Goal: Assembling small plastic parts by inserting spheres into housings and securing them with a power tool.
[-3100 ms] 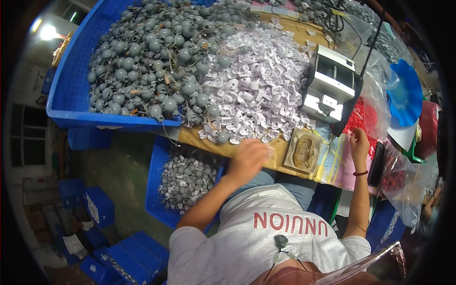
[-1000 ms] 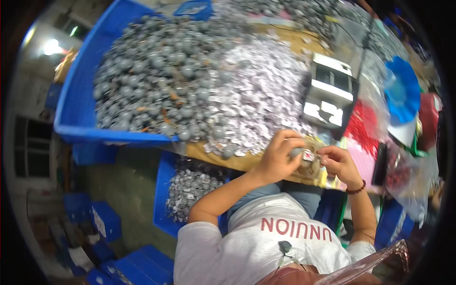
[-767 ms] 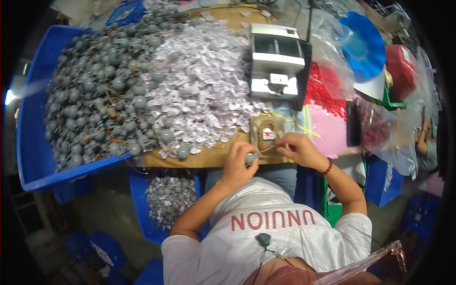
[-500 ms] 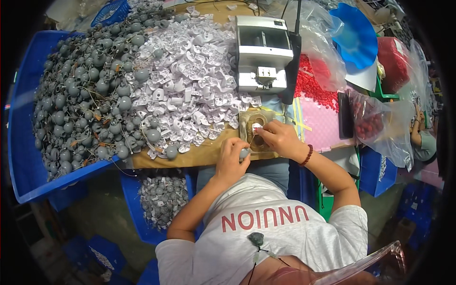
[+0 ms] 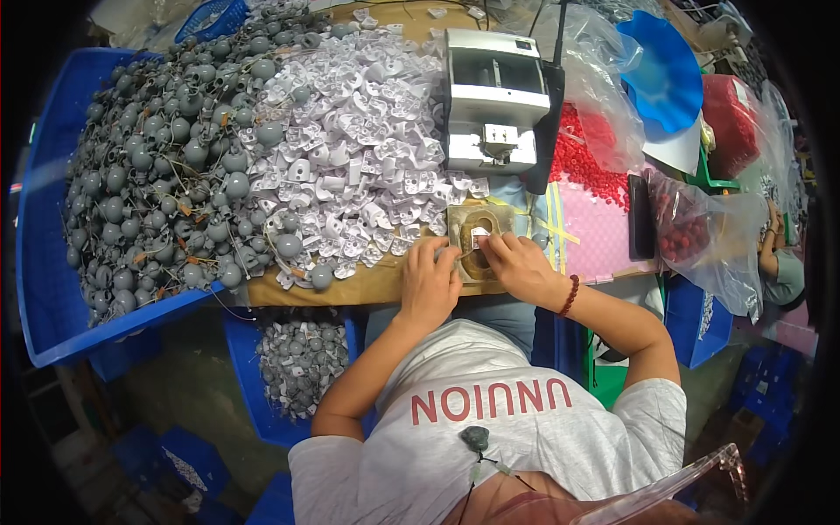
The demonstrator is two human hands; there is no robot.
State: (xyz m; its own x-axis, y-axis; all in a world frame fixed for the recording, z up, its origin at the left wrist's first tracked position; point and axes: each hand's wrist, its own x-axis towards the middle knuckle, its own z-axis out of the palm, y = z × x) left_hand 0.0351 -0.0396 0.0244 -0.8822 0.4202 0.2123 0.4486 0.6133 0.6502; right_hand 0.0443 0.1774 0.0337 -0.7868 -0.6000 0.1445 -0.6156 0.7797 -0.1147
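A small white plastic part [image 5: 479, 236] sits over the hollow of a square, worn tan block [image 5: 504, 215] at the table's near edge. The fingertips of my right hand [image 5: 528, 273] are pinched at this part's lower right side. Just left of the block, my left hand [image 5: 429, 282] is closed, its fingers bent and its thumb side against the block's edge. Whatever the left fingers hold is hidden beneath them. Beyond both hands stands a silver-and-black bench machine [image 5: 492, 109] with a small white fitting on its front.
White plastic parts [image 5: 350, 166] are heaped left of the machine. Grey ball-shaped pieces with wires [image 5: 166, 175] fill a blue tray [image 5: 44, 262] farther left. Small red pieces [image 5: 577, 157], a dark phone-like slab [image 5: 640, 217] and a clear bag [image 5: 700, 236] are to the right.
The grey ball seen at my left fingers is now hidden. My left hand has turned and moved up against the block. My right fingers have lowered slightly around the white part.
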